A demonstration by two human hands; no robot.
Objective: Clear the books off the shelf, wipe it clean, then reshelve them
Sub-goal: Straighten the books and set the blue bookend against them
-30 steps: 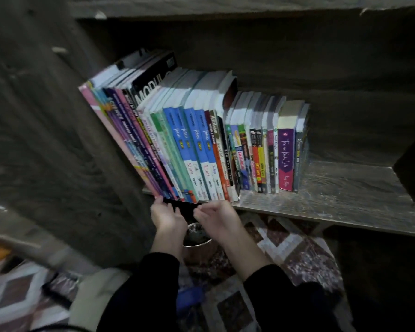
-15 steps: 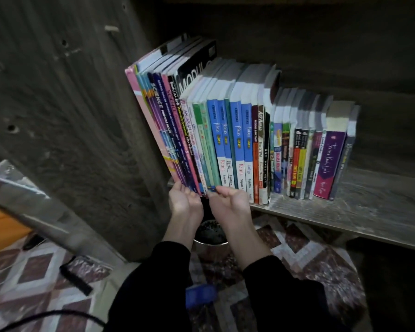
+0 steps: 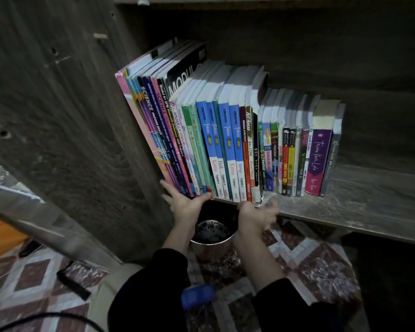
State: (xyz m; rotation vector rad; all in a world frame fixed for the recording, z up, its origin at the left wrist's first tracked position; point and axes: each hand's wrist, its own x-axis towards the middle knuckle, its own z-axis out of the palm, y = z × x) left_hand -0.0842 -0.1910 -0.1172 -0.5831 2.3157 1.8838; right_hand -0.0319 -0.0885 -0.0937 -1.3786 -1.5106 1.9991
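Note:
A row of upright books (image 3: 225, 140) fills the left and middle of the wooden shelf (image 3: 374, 209). The tall ones at the left lean to the right. My left hand (image 3: 185, 204) touches the bottom edges of the leaning left-hand books, fingers spread and thumb under the green spines. My right hand (image 3: 254, 214) is at the shelf's front edge below the blue and brown spines. Its blurred fingers lie loosely on the edge and hold nothing that I can see. The purple book (image 3: 318, 161) stands near the right end of the row.
The cabinet's side panel (image 3: 70, 116) rises at the left. Under the shelf, between my wrists, a metal cup (image 3: 211, 236) stands on the patterned floor mat (image 3: 309, 271). A blue object (image 3: 197, 295) lies by my sleeves. A black bar (image 3: 72, 283) and a cable (image 3: 46, 318) lie on the left.
My hands have moved apart. The left has opened out under the leaning books and the right has slid to the right along the shelf edge. My view has shifted left.

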